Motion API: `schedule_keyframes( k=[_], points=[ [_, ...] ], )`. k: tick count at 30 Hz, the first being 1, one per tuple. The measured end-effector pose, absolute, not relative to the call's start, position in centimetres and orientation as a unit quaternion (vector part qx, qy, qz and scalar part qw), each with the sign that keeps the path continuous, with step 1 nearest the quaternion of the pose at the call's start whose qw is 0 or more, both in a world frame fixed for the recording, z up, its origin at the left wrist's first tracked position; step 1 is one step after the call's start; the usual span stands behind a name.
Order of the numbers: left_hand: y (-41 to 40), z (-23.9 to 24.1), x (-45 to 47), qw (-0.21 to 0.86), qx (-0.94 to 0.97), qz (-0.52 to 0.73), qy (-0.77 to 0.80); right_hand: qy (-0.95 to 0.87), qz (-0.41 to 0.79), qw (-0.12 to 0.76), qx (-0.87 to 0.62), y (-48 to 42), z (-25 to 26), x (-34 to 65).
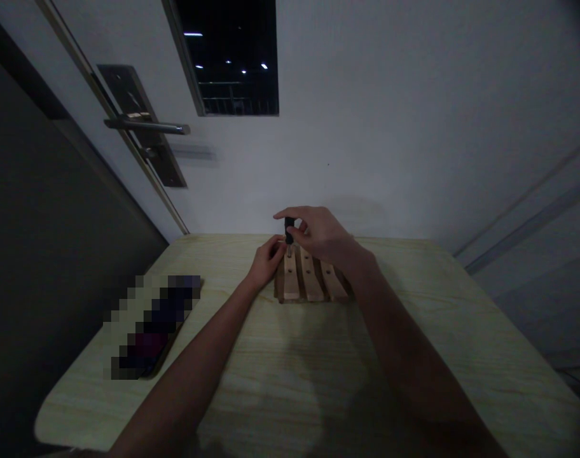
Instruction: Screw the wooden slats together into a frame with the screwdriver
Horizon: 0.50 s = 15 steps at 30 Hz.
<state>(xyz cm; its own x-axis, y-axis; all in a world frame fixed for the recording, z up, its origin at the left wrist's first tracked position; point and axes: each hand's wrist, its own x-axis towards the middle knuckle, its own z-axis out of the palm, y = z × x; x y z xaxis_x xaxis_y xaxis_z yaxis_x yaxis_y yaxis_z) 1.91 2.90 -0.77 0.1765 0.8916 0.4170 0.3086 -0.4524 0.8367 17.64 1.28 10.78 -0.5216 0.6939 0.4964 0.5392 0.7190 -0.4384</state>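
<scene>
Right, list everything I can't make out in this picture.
All in the head view:
Right end of the wooden strips: hidden by the right hand and wrist.
Tip of the screwdriver: too small and dim to tell its shape.
Hold of the left hand: too small and dim to judge.
Screen of the phone: blurred by mosaic blocks.
Scene beyond the window: mostly too dark.

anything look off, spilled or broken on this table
I see nothing spilled or broken. The one oddity is at the left of the pale wood-grain tabletop: square blocks cover most of a dark, flat, rectangular object, probably picture masking rather than damage. The black-handled tool in the right hand stands nearly upright.
</scene>
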Motion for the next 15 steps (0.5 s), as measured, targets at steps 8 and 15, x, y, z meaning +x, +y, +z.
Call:
schedule_keyframes(
  k=[8,15],
  points=[
    [3.06,-0.96,1.89,0.296,0.706,0.475,0.435,-0.848,0.093,0.333,-0.401,1.91,10.77,17.54],
    [3.0,-0.87,1.89,0.296,0.702,0.48,0.434,-0.838,0.082,0.346,-0.413,1.99,10.18,17.27]
  ],
)
